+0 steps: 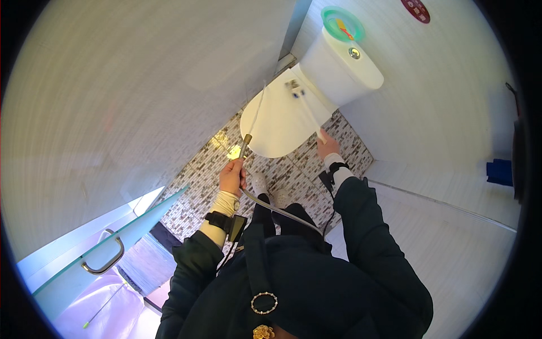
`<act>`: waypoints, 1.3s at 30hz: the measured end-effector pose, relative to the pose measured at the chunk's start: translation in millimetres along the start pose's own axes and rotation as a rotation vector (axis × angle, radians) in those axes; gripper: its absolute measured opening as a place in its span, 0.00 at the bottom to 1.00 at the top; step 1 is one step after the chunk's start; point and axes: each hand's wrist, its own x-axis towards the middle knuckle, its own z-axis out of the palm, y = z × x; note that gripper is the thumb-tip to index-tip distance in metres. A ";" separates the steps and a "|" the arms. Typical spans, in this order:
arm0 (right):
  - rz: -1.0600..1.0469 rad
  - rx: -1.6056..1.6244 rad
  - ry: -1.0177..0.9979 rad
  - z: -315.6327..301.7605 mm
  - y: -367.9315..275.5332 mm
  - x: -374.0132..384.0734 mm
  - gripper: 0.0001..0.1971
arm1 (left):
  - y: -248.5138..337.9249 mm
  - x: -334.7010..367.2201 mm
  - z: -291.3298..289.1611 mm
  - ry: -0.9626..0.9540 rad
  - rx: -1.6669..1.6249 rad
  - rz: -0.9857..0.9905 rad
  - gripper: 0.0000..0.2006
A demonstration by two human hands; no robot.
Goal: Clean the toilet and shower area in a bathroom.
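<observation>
My left hand [231, 176] is closed around a metal spray nozzle [245, 146]. From its tip a thin jet of water [259, 106] runs toward the left edge of the white toilet lid [271, 127], which is down. A grey hose [282, 212] trails from the nozzle across my legs. In my closed right hand [328, 146] is the white handle of a brush [309, 114]. The brush's head, with blue and brownish patches, is over the back of the lid near the tank and is blurred; I cannot tell whether it touches.
A green plastic basin [342, 24] with an orange-and-yellow item inside sits on the toilet tank [339, 68]. Pale wall panels close in on both sides. A glass door with a metal handle [107, 261] stands at lower left. The mosaic-tiled floor [197, 181] looks wet.
</observation>
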 end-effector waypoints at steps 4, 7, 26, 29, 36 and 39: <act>0.092 0.030 -0.024 31.0 -31.7 -43.1 0.22 | -6.0 0.2 -6.5 -0.012 0.076 -0.013 0.09; -0.037 -0.010 -0.071 60.3 -36.6 -82.2 0.22 | -13.3 -3.8 6.0 -0.052 0.145 -0.062 0.09; 0.317 0.327 0.018 16.3 66.8 -149.9 0.21 | -48.9 -63.6 81.8 -0.173 0.458 -0.060 0.11; 0.483 0.431 0.103 -8.0 71.8 -125.7 0.22 | -56.1 -69.0 98.0 -0.188 0.484 -0.066 0.11; 0.281 0.358 -0.032 50.4 63.9 -191.3 0.22 | -56.3 -62.4 107.4 -0.178 0.507 -0.053 0.11; 0.221 0.333 -0.028 49.7 87.8 -202.6 0.22 | -57.7 -58.3 107.8 -0.134 0.487 -0.052 0.08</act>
